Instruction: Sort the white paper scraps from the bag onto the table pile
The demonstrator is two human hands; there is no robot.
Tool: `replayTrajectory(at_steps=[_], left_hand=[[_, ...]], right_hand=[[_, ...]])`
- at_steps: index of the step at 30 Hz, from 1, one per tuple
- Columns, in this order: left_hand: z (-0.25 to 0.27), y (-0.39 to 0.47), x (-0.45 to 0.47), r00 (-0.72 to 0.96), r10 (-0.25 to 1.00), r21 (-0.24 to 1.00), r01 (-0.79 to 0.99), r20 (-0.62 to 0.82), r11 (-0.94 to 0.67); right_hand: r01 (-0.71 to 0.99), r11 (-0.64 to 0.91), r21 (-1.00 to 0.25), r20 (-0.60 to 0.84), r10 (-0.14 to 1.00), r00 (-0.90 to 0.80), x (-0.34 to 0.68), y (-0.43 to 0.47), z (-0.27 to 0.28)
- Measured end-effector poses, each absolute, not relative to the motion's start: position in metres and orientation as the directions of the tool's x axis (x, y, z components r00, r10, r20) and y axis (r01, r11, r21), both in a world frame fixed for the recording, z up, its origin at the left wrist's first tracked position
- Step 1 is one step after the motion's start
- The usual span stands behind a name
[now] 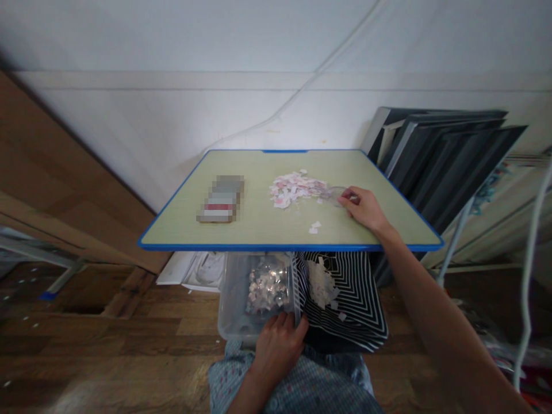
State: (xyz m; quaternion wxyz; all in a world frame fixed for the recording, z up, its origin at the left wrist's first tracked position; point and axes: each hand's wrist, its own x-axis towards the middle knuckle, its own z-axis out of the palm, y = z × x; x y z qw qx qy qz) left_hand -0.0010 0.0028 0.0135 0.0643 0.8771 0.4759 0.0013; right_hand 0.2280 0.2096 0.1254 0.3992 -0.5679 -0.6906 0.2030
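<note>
My right hand (362,208) is over the right part of a small table (241,236), fingers pinched on a thin, clear plastic piece (335,194); its exact kind is unclear. That piece touches the right side of a heap of pale pink and white paper scraps (295,188). A few loose scraps (315,227) lie nearer the front edge. Below the table, my left hand (282,340) is closed over the near right rim of a clear plastic bin (235,299). Inside the bin is a cluster of small shiny pieces (269,287).
A phone-like object (222,198), blurred out, lies on the table's left. Right of the bin, a black-and-white striped fabric container (357,287) holds pale scraps (321,284). Dark flat panels (444,161) lean against the wall at right. A cardboard surface (77,172) stands at left.
</note>
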Motion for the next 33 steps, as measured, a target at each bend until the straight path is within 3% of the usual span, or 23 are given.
replayTrajectory(at_steps=[3, 8, 11, 21, 26, 31, 33], left_hand=[[0.011, 0.004, -0.001, 0.543, 0.839, 0.115, 0.836, -0.043, -0.536], [0.012, 0.004, -0.001, 0.546, 0.837, 0.112, 0.835, -0.05, -0.538], [0.013, 0.003, -0.001, 0.545, 0.836, 0.106, 0.836, -0.06, -0.538], [0.009, 0.003, -0.001, 0.543, 0.839, 0.092, 0.838, -0.036, -0.539], [0.011, 0.003, -0.001, 0.549, 0.835, 0.094, 0.834, -0.034, -0.544], [0.013, 0.004, -0.001, 0.547, 0.836, 0.1, 0.835, -0.041, -0.541], [0.012, 0.003, -0.001, 0.548, 0.835, 0.106, 0.834, -0.041, -0.542]], right_hand=[[0.661, 0.253, -0.707, 0.294, 0.955, -0.052, 0.228, 0.21, 0.126], [0.556, 0.224, -0.801, 0.211, 0.974, -0.088, 0.228, 0.202, 0.131], [0.573, 0.228, -0.787, 0.218, 0.972, -0.088, 0.228, 0.201, 0.131], [0.482, 0.299, -0.824, 0.058, 0.89, -0.452, 0.229, 0.195, 0.13], [0.449, 0.328, -0.831, 0.11, 0.888, -0.446, 0.225, 0.193, 0.131], [0.431, 0.277, -0.859, 0.011, 0.851, -0.525, 0.229, 0.191, 0.133], [0.428, 0.273, -0.862, 0.043, 0.88, -0.474, 0.232, 0.191, 0.133]])
